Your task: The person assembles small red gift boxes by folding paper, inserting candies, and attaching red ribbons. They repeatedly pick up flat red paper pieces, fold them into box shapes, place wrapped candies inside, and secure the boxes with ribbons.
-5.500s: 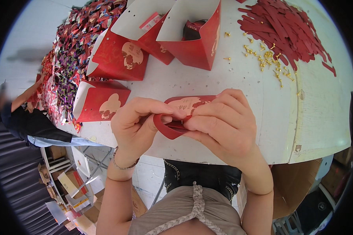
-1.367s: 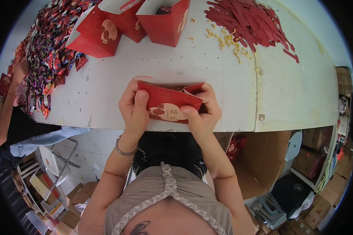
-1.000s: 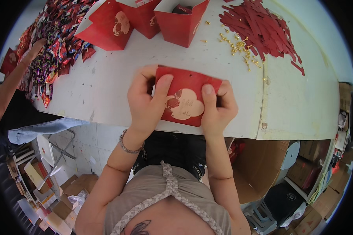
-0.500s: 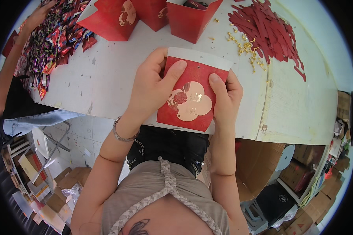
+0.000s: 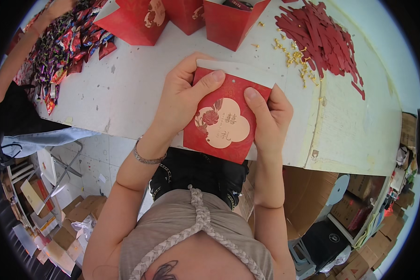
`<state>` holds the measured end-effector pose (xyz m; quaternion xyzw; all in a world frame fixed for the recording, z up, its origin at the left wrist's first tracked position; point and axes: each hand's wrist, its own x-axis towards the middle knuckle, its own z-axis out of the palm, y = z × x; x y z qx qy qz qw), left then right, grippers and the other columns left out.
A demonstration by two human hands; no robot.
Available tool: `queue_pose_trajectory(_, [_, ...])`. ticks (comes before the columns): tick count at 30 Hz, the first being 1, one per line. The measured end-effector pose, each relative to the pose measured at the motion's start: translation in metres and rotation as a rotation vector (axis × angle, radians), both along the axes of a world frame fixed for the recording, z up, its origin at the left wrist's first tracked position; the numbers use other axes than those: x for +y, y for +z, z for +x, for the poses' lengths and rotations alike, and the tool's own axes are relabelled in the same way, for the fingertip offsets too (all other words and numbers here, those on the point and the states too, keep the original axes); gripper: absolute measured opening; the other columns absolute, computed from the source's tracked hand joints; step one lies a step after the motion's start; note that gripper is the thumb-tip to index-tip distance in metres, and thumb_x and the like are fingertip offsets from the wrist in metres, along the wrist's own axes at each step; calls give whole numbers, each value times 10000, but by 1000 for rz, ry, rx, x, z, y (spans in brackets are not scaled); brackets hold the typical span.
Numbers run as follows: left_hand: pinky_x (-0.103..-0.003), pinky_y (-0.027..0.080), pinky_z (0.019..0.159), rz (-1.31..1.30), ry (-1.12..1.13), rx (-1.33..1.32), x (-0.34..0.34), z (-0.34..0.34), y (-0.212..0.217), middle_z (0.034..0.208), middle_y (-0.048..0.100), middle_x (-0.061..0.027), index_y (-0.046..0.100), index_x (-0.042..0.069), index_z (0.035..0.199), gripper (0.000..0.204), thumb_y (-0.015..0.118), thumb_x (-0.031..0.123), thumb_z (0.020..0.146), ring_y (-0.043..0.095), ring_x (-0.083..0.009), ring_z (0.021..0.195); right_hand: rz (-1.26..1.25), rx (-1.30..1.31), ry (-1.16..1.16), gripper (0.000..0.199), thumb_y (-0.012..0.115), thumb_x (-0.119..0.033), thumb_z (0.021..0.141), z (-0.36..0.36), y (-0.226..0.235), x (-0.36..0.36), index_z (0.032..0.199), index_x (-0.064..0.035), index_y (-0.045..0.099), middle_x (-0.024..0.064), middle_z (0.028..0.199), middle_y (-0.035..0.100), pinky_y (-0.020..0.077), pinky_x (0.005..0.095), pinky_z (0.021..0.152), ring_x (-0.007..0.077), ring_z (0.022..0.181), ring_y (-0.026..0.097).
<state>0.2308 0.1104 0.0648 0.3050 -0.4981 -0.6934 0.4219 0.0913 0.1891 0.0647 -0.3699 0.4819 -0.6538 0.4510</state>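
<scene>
Both hands, the left hand (image 5: 184,100) and right hand (image 5: 268,116), close their fingers on a red gift box (image 5: 224,121) held upright above the white table's (image 5: 140,88) near edge.

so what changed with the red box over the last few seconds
The red box, earlier a folded piece pinched low between both hands, is now opened out and turned upright, its flower panel facing the camera. The left hand and right hand still grip its sides. The finished boxes, red strips and table look unchanged.
</scene>
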Motion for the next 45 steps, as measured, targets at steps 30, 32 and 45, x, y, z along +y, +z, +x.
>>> queue_pose_trajectory(30, [-392,420,957,-475,-136,129,0,12,-17,1127,535,-144,416,0,1201,483,662,82,793,544,-252,1061,-528,272,-14,437,729,43,711,-4,-29,-7,1101,29,531,175,1069,586,488,316,806,224,997,571])
queue_pose_trajectory(32, [-393,435,930,-420,-112,85,1,16,-18,1042,594,-141,471,-14,1145,381,640,89,819,592,-261,975,-525,317,-61,332,733,40,718,-5,-28,-10,1008,33,571,144,949,616,486,284,760,189,898,591])
queue_pose_trajectory(45, [-208,474,676,-260,62,-94,-2,-6,-2,858,630,-10,613,17,942,84,560,22,876,576,-68,768,-38,-63,31,154,617,-61,873,-11,1,-16,999,27,618,79,960,636,468,229,759,99,888,569])
